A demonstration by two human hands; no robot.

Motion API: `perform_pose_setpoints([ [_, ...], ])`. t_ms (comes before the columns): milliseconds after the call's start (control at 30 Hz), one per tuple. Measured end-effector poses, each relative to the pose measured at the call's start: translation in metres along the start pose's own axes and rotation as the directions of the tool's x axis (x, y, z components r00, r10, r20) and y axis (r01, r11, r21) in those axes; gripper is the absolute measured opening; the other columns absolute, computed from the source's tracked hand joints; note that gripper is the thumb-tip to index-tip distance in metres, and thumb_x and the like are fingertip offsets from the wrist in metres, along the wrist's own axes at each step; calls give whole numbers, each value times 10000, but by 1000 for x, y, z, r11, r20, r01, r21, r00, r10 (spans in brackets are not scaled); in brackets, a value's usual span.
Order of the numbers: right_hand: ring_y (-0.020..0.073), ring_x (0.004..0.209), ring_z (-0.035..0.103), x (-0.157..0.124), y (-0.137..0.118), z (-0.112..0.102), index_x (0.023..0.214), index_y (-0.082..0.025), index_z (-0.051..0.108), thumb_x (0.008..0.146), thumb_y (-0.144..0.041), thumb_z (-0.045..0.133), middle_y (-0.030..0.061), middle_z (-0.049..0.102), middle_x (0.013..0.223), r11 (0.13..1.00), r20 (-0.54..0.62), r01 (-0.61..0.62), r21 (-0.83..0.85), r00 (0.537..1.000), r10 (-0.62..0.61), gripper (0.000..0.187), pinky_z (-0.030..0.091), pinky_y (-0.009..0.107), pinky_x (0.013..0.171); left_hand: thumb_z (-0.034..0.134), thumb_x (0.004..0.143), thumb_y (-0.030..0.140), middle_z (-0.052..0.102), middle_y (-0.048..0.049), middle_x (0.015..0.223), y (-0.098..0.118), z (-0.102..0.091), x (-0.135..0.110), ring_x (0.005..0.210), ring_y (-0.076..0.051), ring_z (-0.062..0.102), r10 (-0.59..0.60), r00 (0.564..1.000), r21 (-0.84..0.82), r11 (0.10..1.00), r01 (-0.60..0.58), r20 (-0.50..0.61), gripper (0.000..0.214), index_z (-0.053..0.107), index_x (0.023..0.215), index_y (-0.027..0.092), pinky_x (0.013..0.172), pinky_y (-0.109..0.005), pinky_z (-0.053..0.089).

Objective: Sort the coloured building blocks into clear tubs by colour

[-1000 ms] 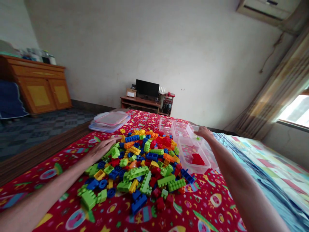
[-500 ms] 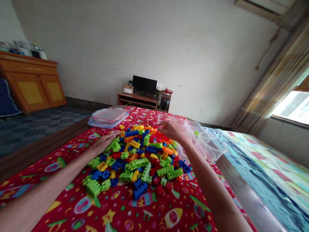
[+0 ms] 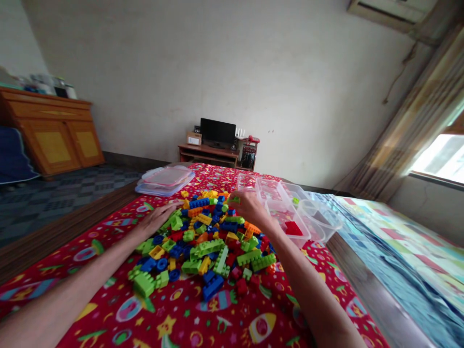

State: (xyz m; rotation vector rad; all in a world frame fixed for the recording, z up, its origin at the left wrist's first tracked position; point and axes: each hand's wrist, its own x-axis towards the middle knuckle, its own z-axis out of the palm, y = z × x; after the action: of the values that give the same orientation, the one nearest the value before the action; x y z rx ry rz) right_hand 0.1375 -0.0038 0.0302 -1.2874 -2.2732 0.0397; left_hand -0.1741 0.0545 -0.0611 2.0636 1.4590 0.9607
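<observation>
A wide heap of plastic building blocks point(image 3: 206, 246) in green, blue, yellow, orange and red lies on a red patterned cloth point(image 3: 195, 324). My left hand point(image 3: 159, 218) rests against the heap's left edge, its fingers stretched out toward the blocks. Over the far right side of the heap, my right hand point(image 3: 250, 208) has its fingers bent and closed around a green building block point(image 3: 235, 199), partly hidden by them. Just right of that hand stands a clear plastic box point(image 3: 273, 205) with a red block point(image 3: 293, 228) inside.
More clear containers point(image 3: 321, 220) stand at the right, one holding a small green block point(image 3: 296, 200). Stacked lids point(image 3: 166, 179) lie at the far left of the cloth. A bed point(image 3: 391, 232) adjoins the right side. Beyond are a desk and monitor point(image 3: 217, 132).
My right hand has come lower and slightly nearer over the heap, and green shows at its fingers. A red block now shows in the clear box. My left hand stays at the heap's edge.
</observation>
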Motion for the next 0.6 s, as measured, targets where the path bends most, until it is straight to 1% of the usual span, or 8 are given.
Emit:
perform_pose_setpoints([
  [67, 121, 691, 579, -1, 6, -8, 952, -169, 695, 862, -210, 575, 43, 692, 789, 999, -57, -48, 17, 997, 49, 155, 346, 216, 621, 276, 744, 790, 530, -119, 1391, -4, 1, 2, 1338, -269, 429, -3, 1000, -2, 1000, 3, -5, 900, 587, 1272, 131, 1154, -391, 248],
  [100, 122, 693, 579, -2, 8, -11, 942, -169, 702, 856, -217, 583, 43, 693, 789, 998, -58, -64, 21, 996, 66, 154, 347, 216, 620, 274, 738, 792, 531, -123, 1389, -6, 2, 3, 1336, -272, 431, -5, 1000, 2, 1000, 5, -12, 911, 591, 1268, 122, 1154, -388, 249],
  [233, 130, 676, 589, -8, 9, -16, 919, -169, 722, 887, -273, 555, 56, 702, 788, 998, 59, -43, 35, 997, 41, 199, 357, 223, 605, 272, 729, 786, 547, -118, 1373, -12, 3, 6, 1322, -286, 447, -2, 1000, 26, 1000, 3, -29, 910, 606, 1250, 118, 1146, -397, 268],
  [267, 137, 686, 598, -9, 9, -17, 936, -171, 720, 897, -286, 544, 64, 707, 804, 999, 76, -40, 24, 996, 38, 214, 366, 229, 612, 275, 734, 778, 550, -117, 1371, -13, 3, 6, 1320, -286, 450, 0, 1000, 29, 1000, 1, -29, 900, 606, 1249, 119, 1145, -398, 270],
  [333, 163, 755, 623, -11, 7, -17, 999, -176, 704, 899, -289, 543, 84, 716, 874, 998, 67, -57, -23, 996, 59, 221, 388, 243, 646, 276, 748, 764, 551, -120, 1369, -12, 3, 6, 1317, -286, 453, 3, 1000, 30, 1000, -3, -26, 882, 603, 1253, 118, 1144, -399, 271],
  [400, 195, 863, 633, -12, 5, -20, 1091, -177, 667, 890, -270, 550, 107, 712, 976, 993, 40, -84, -80, 995, 87, 251, 409, 258, 693, 277, 753, 759, 555, -127, 1364, -9, 2, 4, 1315, -291, 455, 5, 1000, 31, 1000, -4, -26, 881, 603, 1253, 111, 1144, -405, 271],
  [467, 207, 931, 630, -14, 2, -24, 1162, -175, 626, 879, -236, 548, 114, 701, 1046, 989, 48, -90, -116, 994, 96, 300, 424, 267, 730, 276, 755, 752, 554, -140, 1362, -4, 1, 2, 1316, -296, 453, 4, 1000, 28, 1000, -4, -22, 886, 599, 1253, 94, 1144, -410, 269],
  [600, 188, 975, 630, -20, -11, -28, 1182, -200, 610, 866, -180, 529, 89, 696, 1092, 988, 168, -13, -151, 985, 39, 327, 442, 256, 780, 289, 771, 700, 535, -136, 1380, 10, -2, -3, 1320, -290, 449, -10, 1000, 38, 999, 9, 11, 837, 579, 1270, 94, 1137, -414, 276],
])
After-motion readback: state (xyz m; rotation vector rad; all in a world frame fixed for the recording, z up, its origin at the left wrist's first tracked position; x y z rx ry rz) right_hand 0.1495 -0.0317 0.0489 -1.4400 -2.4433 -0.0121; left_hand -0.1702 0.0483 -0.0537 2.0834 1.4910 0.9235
